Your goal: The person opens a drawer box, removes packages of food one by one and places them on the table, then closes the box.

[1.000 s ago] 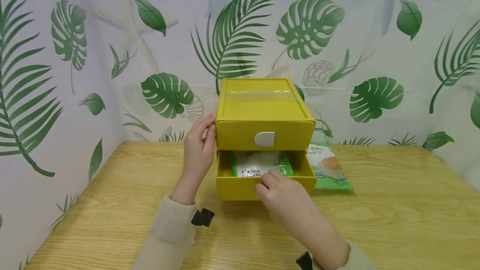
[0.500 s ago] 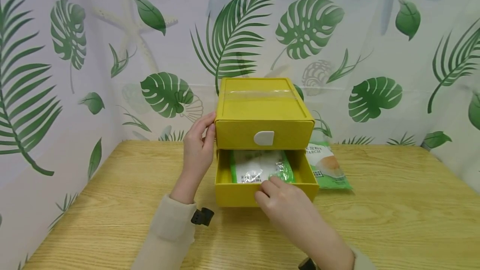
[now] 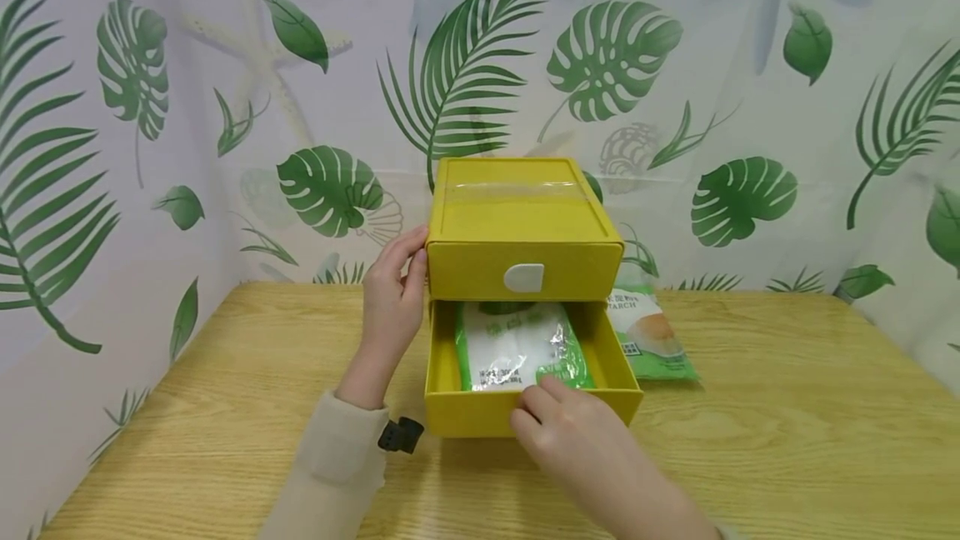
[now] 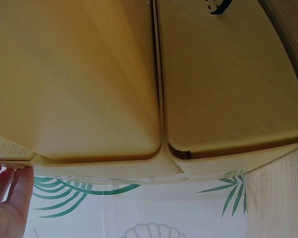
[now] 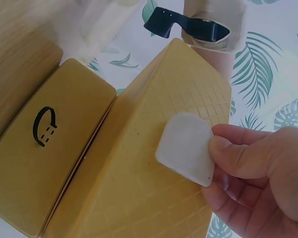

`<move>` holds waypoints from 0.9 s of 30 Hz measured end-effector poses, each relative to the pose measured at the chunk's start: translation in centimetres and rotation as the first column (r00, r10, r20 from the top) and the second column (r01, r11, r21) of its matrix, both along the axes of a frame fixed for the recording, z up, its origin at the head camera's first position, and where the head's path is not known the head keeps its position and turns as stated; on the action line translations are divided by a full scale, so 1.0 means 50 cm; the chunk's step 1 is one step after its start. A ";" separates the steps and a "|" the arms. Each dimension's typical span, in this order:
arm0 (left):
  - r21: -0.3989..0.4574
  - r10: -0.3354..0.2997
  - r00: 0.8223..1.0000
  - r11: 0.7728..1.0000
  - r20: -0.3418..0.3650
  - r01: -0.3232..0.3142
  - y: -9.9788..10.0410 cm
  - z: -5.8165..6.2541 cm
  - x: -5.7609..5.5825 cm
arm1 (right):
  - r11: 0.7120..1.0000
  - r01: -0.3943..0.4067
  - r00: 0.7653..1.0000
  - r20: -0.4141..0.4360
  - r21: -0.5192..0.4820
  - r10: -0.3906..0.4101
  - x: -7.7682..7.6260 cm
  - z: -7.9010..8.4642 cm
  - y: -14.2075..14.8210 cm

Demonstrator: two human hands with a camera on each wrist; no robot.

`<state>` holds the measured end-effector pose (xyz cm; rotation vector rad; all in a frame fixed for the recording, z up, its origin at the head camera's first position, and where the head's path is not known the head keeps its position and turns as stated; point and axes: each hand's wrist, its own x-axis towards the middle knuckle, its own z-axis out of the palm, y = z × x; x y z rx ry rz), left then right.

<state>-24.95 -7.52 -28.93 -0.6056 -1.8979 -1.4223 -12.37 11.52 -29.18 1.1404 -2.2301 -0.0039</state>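
A two-tier yellow drawer box (image 3: 517,207) stands on the table, its lower drawer (image 3: 450,415) pulled well out. Thumb and fingers of my right hand (image 3: 592,444) pinch the white tab handle (image 5: 186,148) on that drawer's front. My left hand (image 3: 393,298) rests against the left side of the upper tier, fingers fairly straight; in the left wrist view its fingertips (image 4: 25,176) touch the box edge. Inside the drawer lies a white and green plastic packet (image 3: 517,348) with printed lettering. The upper drawer stays closed, with its own white tab (image 3: 524,277).
Right of the box lies a green and white starch bag (image 3: 656,340), partly hidden behind it. Clear tape (image 3: 517,190) runs across the box top. A leaf-patterned cloth (image 3: 480,65) hangs behind the wooden table (image 3: 787,423).
The lower drawer has slid out toward me with my right hand, showing more of the packet inside. My left hand has stayed at the box's side.
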 end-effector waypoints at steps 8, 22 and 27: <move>0.002 0.004 1.000 1.000 0.011 -0.004 0.000 -0.001 0.001 | 0.998 -0.066 0.995 -0.070 0.013 0.067 0.011 -0.006 -0.003; 0.003 -0.002 1.000 1.000 0.013 0.002 0.002 -0.002 0.000 | 0.998 -0.041 0.998 -0.050 0.057 0.043 0.020 -0.005 -0.002; 0.002 0.000 1.000 1.000 0.004 0.000 0.002 -0.001 0.001 | 0.997 -0.032 0.999 -0.034 0.066 0.035 0.022 -0.004 -0.002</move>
